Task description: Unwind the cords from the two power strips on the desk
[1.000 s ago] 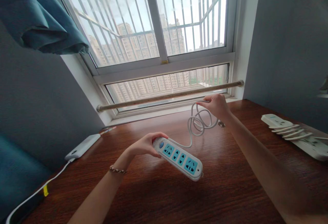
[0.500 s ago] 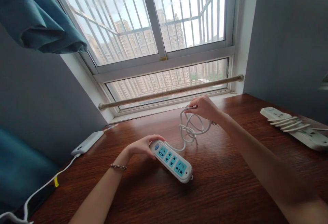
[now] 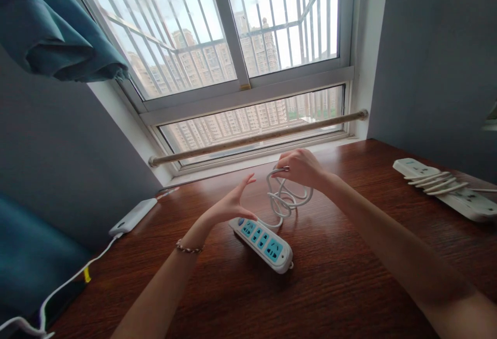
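A white power strip (image 3: 263,243) with blue socket faces lies on the brown wooden table, slanting down to the right. My left hand (image 3: 231,202) is over its upper left end, thumb and fingers spread apart, holding nothing. Whether the thumb touches the strip I cannot tell. Beyond the strip, my right hand (image 3: 298,167) is closed on the power cord (image 3: 276,209), a white cable hanging in loose, tangled loops. One end of the cord runs down to the far side of the strip. The plug end is not clearly visible.
At the right edge lies a second white power strip (image 3: 466,199) with its cord wrapped around it. A white device (image 3: 134,217) with a cable sits at the table's left edge. Behind the table (image 3: 334,287) are a window and a horizontal rail (image 3: 256,139). A blue curtain (image 3: 58,33) hangs upper left.
My left hand has let go of the power strip, lifted and spread its fingers toward the cord. My right hand has moved slightly left and down with the cord.
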Action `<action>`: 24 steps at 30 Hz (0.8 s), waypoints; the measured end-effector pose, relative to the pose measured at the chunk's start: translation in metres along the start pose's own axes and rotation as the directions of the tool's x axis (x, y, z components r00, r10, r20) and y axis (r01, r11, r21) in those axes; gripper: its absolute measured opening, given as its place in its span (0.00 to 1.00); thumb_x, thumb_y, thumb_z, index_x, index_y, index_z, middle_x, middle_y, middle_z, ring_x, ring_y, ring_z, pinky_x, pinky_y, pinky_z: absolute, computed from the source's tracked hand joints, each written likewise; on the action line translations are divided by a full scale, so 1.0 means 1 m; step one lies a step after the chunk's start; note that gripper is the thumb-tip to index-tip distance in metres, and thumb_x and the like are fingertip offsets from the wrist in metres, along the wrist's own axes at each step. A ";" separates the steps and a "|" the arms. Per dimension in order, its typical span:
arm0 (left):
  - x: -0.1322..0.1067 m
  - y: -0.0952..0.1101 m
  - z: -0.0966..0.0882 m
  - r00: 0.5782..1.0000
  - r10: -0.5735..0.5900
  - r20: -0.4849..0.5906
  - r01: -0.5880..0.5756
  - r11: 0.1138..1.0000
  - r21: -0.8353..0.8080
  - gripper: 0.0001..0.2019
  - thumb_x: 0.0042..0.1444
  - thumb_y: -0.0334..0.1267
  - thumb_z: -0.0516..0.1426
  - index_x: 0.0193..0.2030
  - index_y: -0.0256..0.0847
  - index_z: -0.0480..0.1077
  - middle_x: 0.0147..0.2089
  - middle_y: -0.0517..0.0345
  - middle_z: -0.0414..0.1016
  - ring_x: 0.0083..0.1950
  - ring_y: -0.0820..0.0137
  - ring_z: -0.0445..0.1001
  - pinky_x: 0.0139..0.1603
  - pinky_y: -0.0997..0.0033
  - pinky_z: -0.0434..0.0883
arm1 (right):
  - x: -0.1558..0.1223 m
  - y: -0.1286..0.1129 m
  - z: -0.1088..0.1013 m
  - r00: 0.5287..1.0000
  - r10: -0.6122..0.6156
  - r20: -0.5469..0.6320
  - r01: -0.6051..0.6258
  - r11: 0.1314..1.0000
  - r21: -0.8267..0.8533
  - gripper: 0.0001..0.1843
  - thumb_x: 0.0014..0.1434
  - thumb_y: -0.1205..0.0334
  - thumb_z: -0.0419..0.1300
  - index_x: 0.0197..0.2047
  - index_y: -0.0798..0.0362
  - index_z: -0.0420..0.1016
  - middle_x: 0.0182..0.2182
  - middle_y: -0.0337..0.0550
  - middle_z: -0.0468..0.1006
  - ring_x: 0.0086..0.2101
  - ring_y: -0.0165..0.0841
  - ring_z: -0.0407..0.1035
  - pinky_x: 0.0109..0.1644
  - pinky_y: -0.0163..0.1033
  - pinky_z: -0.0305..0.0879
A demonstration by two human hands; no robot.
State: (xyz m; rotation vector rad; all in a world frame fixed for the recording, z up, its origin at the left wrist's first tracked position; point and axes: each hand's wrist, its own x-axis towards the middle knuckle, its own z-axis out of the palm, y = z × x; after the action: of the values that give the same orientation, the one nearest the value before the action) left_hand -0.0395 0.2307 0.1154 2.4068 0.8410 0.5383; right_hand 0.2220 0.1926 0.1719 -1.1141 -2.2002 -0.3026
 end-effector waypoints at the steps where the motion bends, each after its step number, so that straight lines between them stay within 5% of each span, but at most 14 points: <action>1: 0.011 0.011 0.007 0.997 0.058 -0.049 -0.059 0.998 -0.031 0.56 0.36 0.42 0.68 0.65 0.47 0.34 0.65 0.44 0.48 0.65 0.56 0.47 0.63 0.51 0.45 | 0.000 -0.001 0.001 1.000 -0.011 -0.006 0.012 0.999 0.031 0.13 0.53 0.51 0.59 0.29 0.50 0.78 0.27 0.38 0.73 0.27 0.26 0.63 0.29 0.33 0.47; 3: 0.033 0.027 0.024 0.990 0.139 -0.039 -0.143 0.975 -0.173 0.60 0.32 0.39 0.69 0.65 0.47 0.30 0.63 0.39 0.49 0.57 0.55 0.61 0.55 0.53 0.61 | 0.000 -0.002 0.002 0.999 -0.034 -0.032 0.038 0.989 0.145 0.10 0.54 0.54 0.59 0.30 0.50 0.78 0.27 0.37 0.73 0.27 0.25 0.62 0.30 0.32 0.49; 5: 0.051 0.032 0.041 0.996 0.086 -0.028 -0.090 0.924 -0.372 0.58 0.36 0.37 0.67 0.64 0.48 0.28 0.55 0.39 0.59 0.41 0.60 0.72 0.37 0.58 0.72 | 0.001 -0.001 0.003 0.998 -0.013 -0.062 0.030 0.959 0.283 0.08 0.52 0.61 0.60 0.37 0.49 0.78 0.28 0.36 0.73 0.26 0.23 0.61 0.31 0.31 0.51; 9: 0.063 0.026 0.061 0.996 -0.023 -0.091 -0.039 0.784 -0.619 0.35 0.36 0.31 0.66 0.53 0.36 0.57 0.30 0.57 0.69 0.29 0.69 0.70 0.31 0.67 0.69 | 0.003 0.002 0.007 0.997 0.033 -0.065 0.003 0.869 0.494 0.29 0.47 0.72 0.60 0.54 0.52 0.66 0.32 0.37 0.73 0.24 0.22 0.58 0.30 0.29 0.53; 13: 0.053 0.024 0.064 0.981 -0.158 -0.110 0.026 0.676 -0.736 0.20 0.35 0.28 0.65 0.37 0.34 0.66 0.25 0.62 0.68 0.26 0.74 0.67 0.31 0.72 0.67 | 0.004 0.003 0.014 1.000 0.019 0.025 -0.031 0.731 0.682 0.31 0.50 0.65 0.59 0.58 0.57 0.59 0.34 0.42 0.72 0.27 0.24 0.60 0.30 0.30 0.56; 18: 0.042 0.022 0.058 0.948 -0.286 -0.140 0.040 0.543 -0.839 0.12 0.38 0.28 0.64 0.32 0.33 0.69 0.26 0.59 0.71 0.27 0.75 0.68 0.31 0.76 0.65 | 0.007 0.011 0.020 0.956 0.217 0.196 -0.262 0.337 0.904 0.21 0.53 0.64 0.56 0.50 0.62 0.65 0.35 0.48 0.74 0.32 0.27 0.66 0.35 0.31 0.60; 22: 0.040 0.017 0.055 0.922 -0.355 -0.153 0.007 0.412 -0.911 0.08 0.42 0.32 0.63 0.27 0.35 0.68 0.21 0.63 0.67 0.23 0.78 0.66 0.26 0.78 0.63 | 0.009 0.018 0.026 0.853 0.366 0.373 -0.355 -0.117 0.927 0.20 0.47 0.70 0.60 0.45 0.62 0.66 0.35 0.51 0.73 0.32 0.28 0.68 0.37 0.32 0.64; 24: 0.039 0.016 0.054 0.916 -0.373 -0.148 -0.012 0.342 -0.940 0.08 0.43 0.35 0.63 0.26 0.36 0.66 0.18 0.64 0.65 0.22 0.77 0.66 0.26 0.78 0.63 | 0.009 0.019 0.032 0.814 0.379 0.440 -0.373 -0.240 0.896 0.19 0.46 0.72 0.60 0.43 0.63 0.66 0.36 0.52 0.73 0.32 0.28 0.69 0.38 0.32 0.65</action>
State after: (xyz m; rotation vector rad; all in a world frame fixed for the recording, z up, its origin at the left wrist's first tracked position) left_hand 0.0240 0.2263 0.0903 1.1110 0.6348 1.0262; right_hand 0.2188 0.2245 0.1521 -0.6716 -1.1158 1.5068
